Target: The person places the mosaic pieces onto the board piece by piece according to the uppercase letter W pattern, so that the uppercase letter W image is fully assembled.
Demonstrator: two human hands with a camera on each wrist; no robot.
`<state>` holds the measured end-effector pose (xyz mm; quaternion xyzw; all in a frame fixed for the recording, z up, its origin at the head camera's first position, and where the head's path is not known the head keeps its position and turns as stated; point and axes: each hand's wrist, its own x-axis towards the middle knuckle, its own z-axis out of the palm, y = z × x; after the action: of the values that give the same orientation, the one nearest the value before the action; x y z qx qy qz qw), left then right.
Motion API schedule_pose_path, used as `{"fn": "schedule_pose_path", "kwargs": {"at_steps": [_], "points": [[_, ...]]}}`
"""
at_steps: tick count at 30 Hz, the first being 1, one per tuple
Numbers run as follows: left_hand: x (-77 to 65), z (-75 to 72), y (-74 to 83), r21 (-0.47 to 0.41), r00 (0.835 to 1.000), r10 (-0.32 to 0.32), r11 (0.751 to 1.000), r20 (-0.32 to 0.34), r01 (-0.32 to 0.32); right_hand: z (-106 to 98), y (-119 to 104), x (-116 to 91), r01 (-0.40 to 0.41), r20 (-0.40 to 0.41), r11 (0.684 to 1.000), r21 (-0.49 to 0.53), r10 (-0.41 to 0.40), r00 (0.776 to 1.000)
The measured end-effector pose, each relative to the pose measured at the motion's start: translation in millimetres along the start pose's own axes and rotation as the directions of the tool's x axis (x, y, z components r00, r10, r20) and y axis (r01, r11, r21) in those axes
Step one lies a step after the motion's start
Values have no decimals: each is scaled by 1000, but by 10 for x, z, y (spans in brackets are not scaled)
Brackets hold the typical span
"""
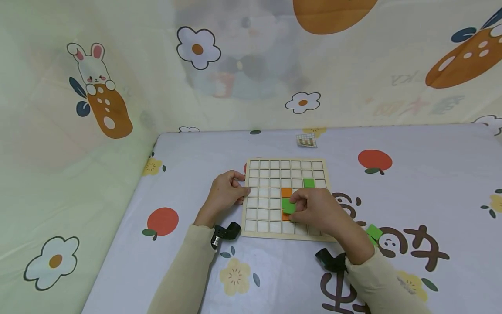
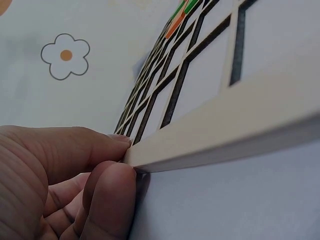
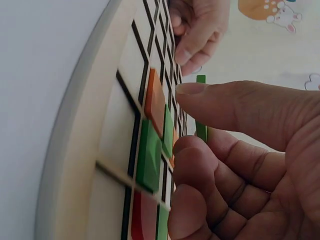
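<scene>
A light wooden grid board (image 1: 263,235) lies flat on the table. My left hand (image 1: 223,192) pinches its left edge, thumb and index fingertip at the frame in the left wrist view. Above the board, my right hand (image 1: 319,209) pinches a green square tile (image 3: 201,109) between thumb and fingers. In the head view this overlaps tiles below it. Orange tiles (image 1: 286,192) and a green tile (image 1: 309,183) sit in cells. In the right wrist view, an orange tile (image 3: 155,100), a green tile (image 3: 148,156) and a red tile (image 3: 143,215) show in the grid; the right hand hides others in the head view.
Loose green tiles (image 1: 374,232) lie on the table beside the right wrist. A small printed card (image 1: 306,140) with a grid pattern lies behind the board. The tablecloth (image 1: 188,174) has fruit and flower prints, and a printed curtain (image 1: 243,113) rises behind and at left.
</scene>
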<state>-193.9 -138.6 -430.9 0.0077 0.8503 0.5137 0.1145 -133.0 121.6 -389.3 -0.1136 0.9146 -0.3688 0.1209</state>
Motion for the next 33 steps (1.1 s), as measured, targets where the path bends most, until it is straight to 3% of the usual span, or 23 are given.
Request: {"fn": "schedule_pose_path", "kwargs": {"at_steps": [13,26,33], "points": [[11,2,-2,-15,1000,-4,1000,-1,4,140,-90,75,49,31,998,-27,-48,998],[36,20,-40,-25,1000,-7,1000,-2,7,218,-146,117,8,59,998,-61,-5,998],[29,15,-51,-47,1000,6,999,9,-5,237,-154,129,31,62,997,-75,-26,998]]}}
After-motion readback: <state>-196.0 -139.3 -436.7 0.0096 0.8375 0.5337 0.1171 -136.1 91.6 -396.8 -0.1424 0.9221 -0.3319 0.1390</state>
